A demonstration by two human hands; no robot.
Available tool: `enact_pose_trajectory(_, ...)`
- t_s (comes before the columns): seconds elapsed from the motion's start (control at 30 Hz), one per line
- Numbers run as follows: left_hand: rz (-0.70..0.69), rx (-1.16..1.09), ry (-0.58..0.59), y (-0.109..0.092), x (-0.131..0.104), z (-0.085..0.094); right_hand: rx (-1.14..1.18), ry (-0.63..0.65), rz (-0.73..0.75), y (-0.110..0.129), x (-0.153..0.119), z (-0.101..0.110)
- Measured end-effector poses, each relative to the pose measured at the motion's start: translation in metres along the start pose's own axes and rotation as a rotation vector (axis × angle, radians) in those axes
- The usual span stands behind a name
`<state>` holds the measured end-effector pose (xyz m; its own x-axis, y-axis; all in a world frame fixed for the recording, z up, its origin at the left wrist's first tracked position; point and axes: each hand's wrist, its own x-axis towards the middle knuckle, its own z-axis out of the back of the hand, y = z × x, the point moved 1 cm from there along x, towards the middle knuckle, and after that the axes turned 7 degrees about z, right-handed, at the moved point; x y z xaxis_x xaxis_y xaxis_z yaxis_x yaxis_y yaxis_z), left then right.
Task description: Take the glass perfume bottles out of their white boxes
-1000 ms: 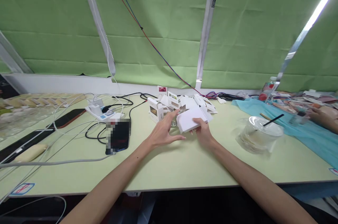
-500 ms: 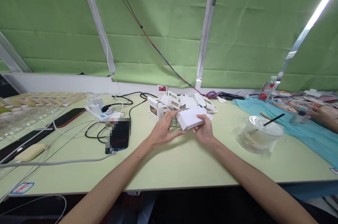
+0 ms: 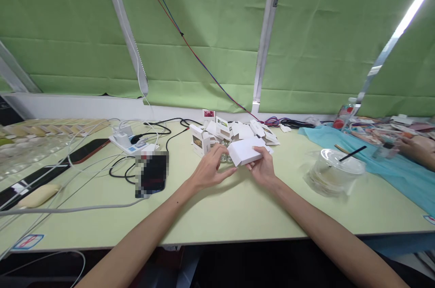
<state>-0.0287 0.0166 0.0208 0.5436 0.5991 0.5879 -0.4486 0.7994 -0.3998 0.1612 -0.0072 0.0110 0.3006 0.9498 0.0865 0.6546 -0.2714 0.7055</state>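
A plain white cardboard box [image 3: 245,151] is in my right hand [image 3: 263,166], the thumb on its upper face and the fingers beneath. It is tilted above the table, its left end facing my left hand [image 3: 211,168]. That hand has its thumb stretched out below the box end and its fingers apart from it, with nothing visible in the grasp. Between the hands, partly hidden, stand small clear glass pieces [image 3: 224,158]. Behind them lies a heap of small white boxes [image 3: 242,131], some with printed pictures, among them a box [image 3: 200,141] just beyond my left fingers.
To the left are a phone [image 3: 154,172], a power strip [image 3: 136,145] and many loose cables. At right stand a lidded plastic tub [image 3: 335,168] with a black straw and a blue cloth [image 3: 384,168]. Another person's hand [image 3: 416,147] is at the far right.
My left fingers have shifted slightly and curl a little more near the glass pieces. The box in my right hand has hardly moved.
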Motion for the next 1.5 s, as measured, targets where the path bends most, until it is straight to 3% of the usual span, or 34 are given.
enact_pose_trajectory(0.27, 0.028, -0.011, 0.079, -0.0013, -0.0008, -0.0013, -0.022, 0.026, -0.022, -0.0022, -0.0028, -0.0012)
enact_pose_trajectory(0.6, 0.039, -0.003, 0.083, -0.0019, -0.0005, -0.0019, -0.002, 0.053, -0.037, -0.0028, -0.0041, -0.0015)
enact_pose_trajectory(1.07, 0.036, 0.075, -0.057, 0.0033, -0.0005, -0.0038, -0.064, 0.148, -0.010, -0.0051, -0.0050, -0.0001)
enact_pose_trajectory(1.5, 0.000, 0.073, -0.117, -0.0007, -0.0005, -0.0023, -0.085, 0.177, 0.018, -0.0079, -0.0040, 0.0013)
